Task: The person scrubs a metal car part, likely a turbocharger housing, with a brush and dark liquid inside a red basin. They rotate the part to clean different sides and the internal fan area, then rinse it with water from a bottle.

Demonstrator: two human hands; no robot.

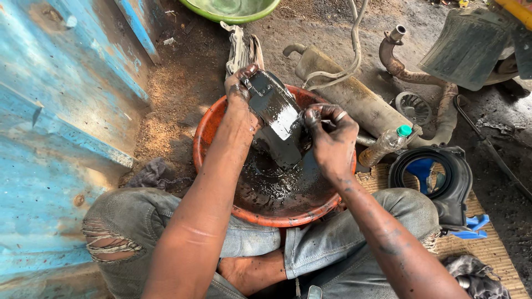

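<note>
Roadside repair workshop: exhaust pipe (354, 94), oily basin (221, 124), dirt ground (183, 83).

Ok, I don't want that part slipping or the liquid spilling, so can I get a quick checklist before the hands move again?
1. Left hand grips the top of the dark part: ok.
2. Right hand on the part's edge: ok.
3. Part held over the orange basin: ok.
4. Basin steady on the ground: cannot tell.
5. Black liquid below the rim: ok.
6. Bottle capped, lying outside the basin: ok.
</note>
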